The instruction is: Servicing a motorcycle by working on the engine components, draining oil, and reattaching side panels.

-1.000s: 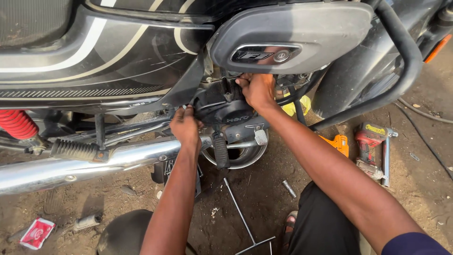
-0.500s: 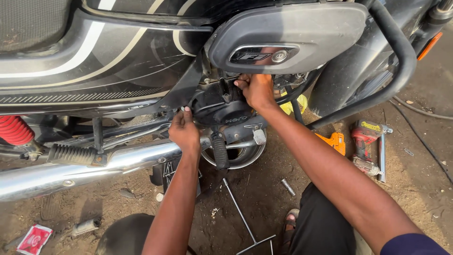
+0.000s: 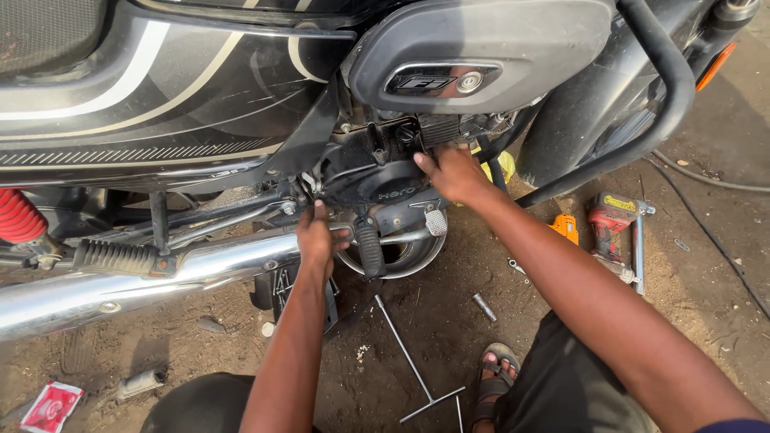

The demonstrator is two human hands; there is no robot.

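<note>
I look down at the side of a black motorcycle. My left hand (image 3: 319, 237) rests on the lower left edge of the black engine side cover (image 3: 377, 180), just above the chrome exhaust pipe (image 3: 160, 277). My right hand (image 3: 454, 173) presses its fingers against the upper right of the same cover, below the grey side panel (image 3: 481, 48). Neither hand shows a tool in it. The kick lever (image 3: 370, 248) hangs between my hands, in front of a round metal bowl (image 3: 397, 256) on the ground.
A T-handle wrench (image 3: 413, 365) and a small socket (image 3: 484, 306) lie on the dirt. A red power tool (image 3: 611, 224) and an orange tool (image 3: 566, 228) lie at right by the crash guard (image 3: 666, 104). A red packet (image 3: 50, 405) lies at bottom left.
My view has shifted slightly and drawn closer. My left hand has slid a little lower along the cover edge; my right hand stays on the cover's upper right.
</note>
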